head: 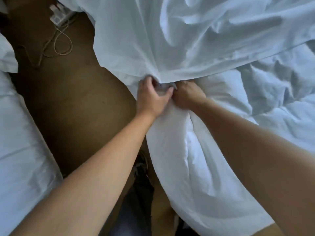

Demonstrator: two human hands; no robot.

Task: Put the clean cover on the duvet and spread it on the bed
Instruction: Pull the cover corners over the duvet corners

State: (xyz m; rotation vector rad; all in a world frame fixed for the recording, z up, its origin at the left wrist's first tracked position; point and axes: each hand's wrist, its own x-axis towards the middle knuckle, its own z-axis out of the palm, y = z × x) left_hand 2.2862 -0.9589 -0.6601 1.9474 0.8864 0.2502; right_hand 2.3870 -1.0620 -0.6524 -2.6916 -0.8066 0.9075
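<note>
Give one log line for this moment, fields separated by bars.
left hand: grips edge of thin white fabric cover | right hand: grips puffy white duvet | cover: not yet on duvet

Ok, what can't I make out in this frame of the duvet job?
Head view only:
- Whether the duvet corner is inside the cover yet: the left hand and right hand bunch the fabric over it.
- The cover's far end: cut off by the top edge.
- The power strip on the floor: small and blurred.
</note>
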